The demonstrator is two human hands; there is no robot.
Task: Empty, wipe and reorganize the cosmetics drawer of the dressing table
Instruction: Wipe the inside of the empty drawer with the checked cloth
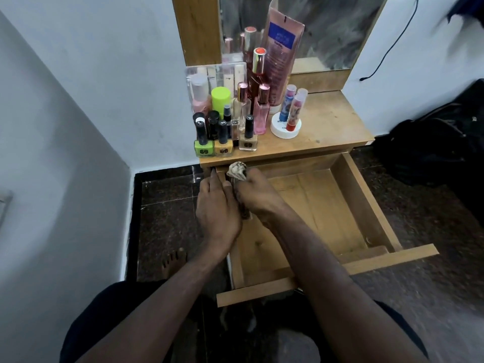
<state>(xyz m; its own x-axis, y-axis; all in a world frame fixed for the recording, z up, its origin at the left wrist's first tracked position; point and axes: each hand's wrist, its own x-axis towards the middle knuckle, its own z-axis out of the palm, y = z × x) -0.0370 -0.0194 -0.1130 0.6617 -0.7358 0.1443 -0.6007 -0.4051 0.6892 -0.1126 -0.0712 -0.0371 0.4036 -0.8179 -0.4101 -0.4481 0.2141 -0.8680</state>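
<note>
The wooden drawer [364,205] of the dressing table is pulled out wide, and its bare wooden floor holds no cosmetics. My right hand [259,195] grips a crumpled patterned cloth [237,172] at the drawer's back left corner, against its left wall. My left hand [218,205] lies on the outside of that left wall, fingers stretched forward along it, right beside the cloth. The cosmetics stand on the tabletop [327,121]: nail polish bottles [224,142], perfume bottles [262,111], a pink lotion tube [284,48], lip balm sticks [294,108] on a white jar.
A clear acrylic organiser [217,79] with bottles stands at the table's back left, below the mirror [327,27]. White walls close in on the left. A dark bag [440,137] lies on the dark tiled floor to the right. My foot [175,260] shows left of the drawer.
</note>
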